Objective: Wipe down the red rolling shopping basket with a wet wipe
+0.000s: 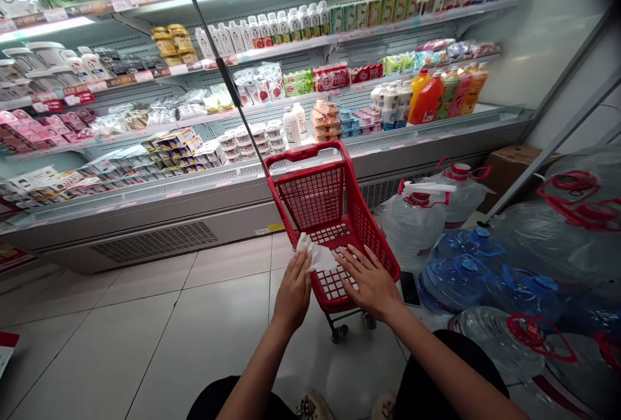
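A small red shopping cart (373, 239) with a mesh basket stands in front of me, a thin pole rising from its left side. Near the cart's left rim, my left hand (294, 284) has its fingers together on a crumpled white tissue (317, 256). The tissue reaches across the basket toward my other hand. My right hand (371, 283) is spread, palm down, over the right part of the basket, its fingertips near the tissue's right end. Whether the right fingers touch the tissue or the cart is unclear.
A refrigerated shelf unit (233, 210) with bottles, cartons and tubs runs behind the cart. Large water jugs (414, 219) and blue jugs (453, 277) crowd the right side. A dark phone (410, 288) lies on the tiled floor (213, 316) beside the cart.
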`<state>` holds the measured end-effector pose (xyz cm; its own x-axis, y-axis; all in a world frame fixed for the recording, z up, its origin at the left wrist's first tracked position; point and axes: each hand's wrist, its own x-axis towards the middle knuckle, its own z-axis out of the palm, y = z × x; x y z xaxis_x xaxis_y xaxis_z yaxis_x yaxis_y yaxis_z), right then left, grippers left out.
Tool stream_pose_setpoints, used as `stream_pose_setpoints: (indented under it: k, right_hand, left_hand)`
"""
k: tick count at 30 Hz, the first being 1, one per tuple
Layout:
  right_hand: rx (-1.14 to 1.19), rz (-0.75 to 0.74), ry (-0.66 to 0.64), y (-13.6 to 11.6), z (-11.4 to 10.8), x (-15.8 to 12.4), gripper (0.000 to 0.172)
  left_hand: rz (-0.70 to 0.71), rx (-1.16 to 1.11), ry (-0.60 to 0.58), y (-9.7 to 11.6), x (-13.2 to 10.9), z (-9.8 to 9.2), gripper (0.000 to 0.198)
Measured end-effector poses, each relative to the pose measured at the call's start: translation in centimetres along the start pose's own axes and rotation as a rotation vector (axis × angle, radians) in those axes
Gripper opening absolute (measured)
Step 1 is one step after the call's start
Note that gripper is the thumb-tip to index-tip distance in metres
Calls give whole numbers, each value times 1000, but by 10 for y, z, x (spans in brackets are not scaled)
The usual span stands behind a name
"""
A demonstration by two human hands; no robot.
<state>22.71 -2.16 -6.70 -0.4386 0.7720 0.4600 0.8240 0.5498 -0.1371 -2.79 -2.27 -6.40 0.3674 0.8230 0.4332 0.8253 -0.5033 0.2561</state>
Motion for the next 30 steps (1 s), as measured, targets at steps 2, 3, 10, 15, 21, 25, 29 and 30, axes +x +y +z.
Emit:
stream_pose_setpoints:
  k: [2, 3, 10, 15, 21, 25, 29, 30]
  right_hand:
    - [4, -17, -3, -3, -7, -8, 64]
    - [6, -21, -4, -5, -10, -12, 67]
    - [3, -11, -12, -23, -23, -31, 82]
    - [1, -6, -29, -23, -30, -42, 83]
    - [-23, 40, -27, -16, -33, -48, 84]
    - [-31, 62, -7, -11, -30, -46, 83]
    - [-39, 61, 3, -11, -26, -43, 79]
    - [-40, 60, 6, -11, -25, -42, 79]
  left_hand:
    - [54, 40, -31, -10, 5, -8, 55]
    - [76, 64, -42, -20, 13, -13, 54]
    - [75, 229, -146, -110, 106, -52, 55]
    - [64, 221, -123, -143, 152, -72, 55]
    - [-14, 180, -14, -127, 149, -57, 56]
    - [7, 135, 21, -78, 92, -32, 52]
    - [24, -97, 87, -16, 21, -14, 50]
    - [6, -123, 91, 0, 5, -12, 50]
